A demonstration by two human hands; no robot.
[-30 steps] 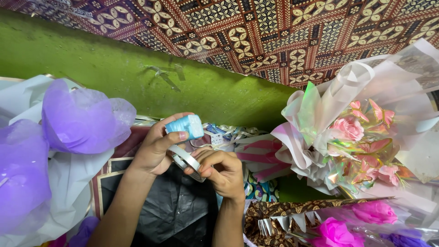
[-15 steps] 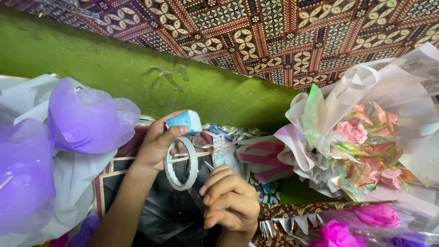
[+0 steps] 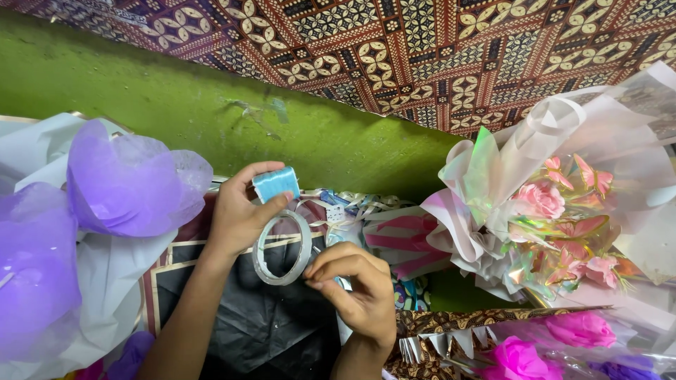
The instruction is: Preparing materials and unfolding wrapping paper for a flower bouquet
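Since a sec ago your right hand [image 3: 355, 295] has dropped away from the left one and slid down-right, and the tape ring [image 3: 283, 248] now hangs in plain view, where earlier it was mostly tucked between both hands. Your left hand [image 3: 239, 214] has barely moved: thumb and fingers clamped on the small light-blue spool [image 3: 276, 184] up top, w/ the ring dangling just below, prob. hooked on a lower finger, can't tell which. Right-hand fingers are pinched together at the ring's lower right edge; looks like they've got the loose tape end, but the strip itself is too thin to make out. To my eye that reads as a length being drawn off the roll. All this sits over the black sheet [image 3: 260, 331] w/ the purple wrap [image 3: 120, 183] at your left, the pink rose bouquet [image 3: 549, 211] in clear wrap at your right, the green wall [image 3: 176, 105] and patterned brown cloth [image 3: 422, 49] behind.
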